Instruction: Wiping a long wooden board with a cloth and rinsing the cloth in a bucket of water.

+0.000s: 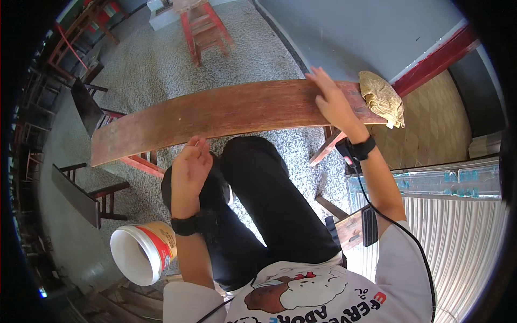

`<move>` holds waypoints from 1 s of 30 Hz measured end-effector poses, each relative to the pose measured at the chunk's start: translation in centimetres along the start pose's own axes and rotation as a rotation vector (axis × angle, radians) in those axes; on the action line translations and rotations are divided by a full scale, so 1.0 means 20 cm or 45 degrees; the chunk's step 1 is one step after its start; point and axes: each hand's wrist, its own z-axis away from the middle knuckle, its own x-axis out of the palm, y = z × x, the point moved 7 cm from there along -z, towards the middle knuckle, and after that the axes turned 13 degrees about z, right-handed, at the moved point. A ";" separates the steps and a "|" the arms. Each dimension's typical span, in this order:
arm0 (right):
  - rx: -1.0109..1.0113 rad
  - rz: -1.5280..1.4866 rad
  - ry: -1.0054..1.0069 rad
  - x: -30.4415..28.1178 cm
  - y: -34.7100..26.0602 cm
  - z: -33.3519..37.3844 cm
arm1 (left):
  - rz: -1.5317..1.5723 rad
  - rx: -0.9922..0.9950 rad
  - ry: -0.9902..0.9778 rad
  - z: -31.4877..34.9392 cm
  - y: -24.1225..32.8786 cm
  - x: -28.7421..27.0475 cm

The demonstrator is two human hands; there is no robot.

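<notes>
A long reddish-brown wooden bench (231, 110) stretches across in front of my knees, its top worn and scuffed. My right hand (335, 105) is over its right part with fingers stretched out and nothing in them; whether it touches the wood I cannot tell. Just right of that hand, a folded tan cloth (381, 97) lies on the bench's right end. My left hand (191, 164) is above my left knee, close to the bench's near edge. Its fingers are slightly bent and apart, with nothing visible in them.
A white bucket (153, 253) with a red and tan label sits at my lower left. Dark benches (81, 191) stand at the left, and a red stool (202, 29) at the far side. A dark phone-like object (370, 227) lies on a wooden surface at my right. A grey wall (355, 40) rises beyond.
</notes>
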 end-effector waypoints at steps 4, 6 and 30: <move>0.345 -0.525 -0.261 0.08 0.07 -0.03 | 0.251 -0.118 -0.179 0.01 -0.07 0.03; 0.448 -0.724 -0.510 0.18 0.07 -0.02 | 0.204 -0.107 -0.166 0.01 -0.11 0.05; 0.306 -0.416 -0.858 0.25 0.07 -0.09 | -0.155 0.023 -0.067 -0.03 -0.10 0.06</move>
